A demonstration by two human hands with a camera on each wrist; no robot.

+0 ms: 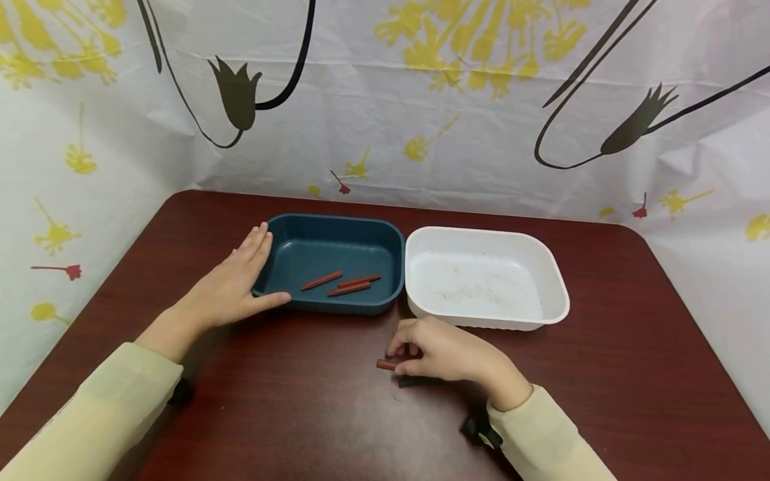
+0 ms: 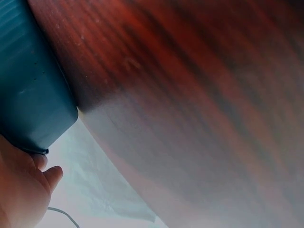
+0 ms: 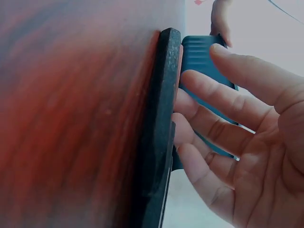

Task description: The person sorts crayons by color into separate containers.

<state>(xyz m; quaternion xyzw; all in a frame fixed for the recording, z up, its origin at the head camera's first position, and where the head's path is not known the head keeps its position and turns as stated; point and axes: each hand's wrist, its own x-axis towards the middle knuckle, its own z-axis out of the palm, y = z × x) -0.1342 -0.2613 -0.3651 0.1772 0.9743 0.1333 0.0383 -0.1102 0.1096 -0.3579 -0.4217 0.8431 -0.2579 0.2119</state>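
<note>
My left hand (image 1: 231,284) rests on the left end of a dark teal tray (image 1: 334,308), fingers straight along its rim and thumb at its front edge. Several red-brown crayon-like sticks (image 1: 349,288) lie inside. On the table, my right hand (image 1: 451,349) reaches over another red-brown stick (image 1: 385,365); only its left end shows from above. A black faceted stick (image 3: 159,114) lies just nearer than it. In the right wrist view, the thumb (image 3: 222,50) stands apart from the bent fingers, and no pinch on either stick shows.
A white tray (image 1: 546,319) stands right beside the teal one, with small specks on its floor. Both stand toward the back of the dark red wooden table (image 1: 289,401). A patterned white sheet (image 1: 337,100) hangs behind. A black wrist device (image 1: 481,431) sits by the right cuff.
</note>
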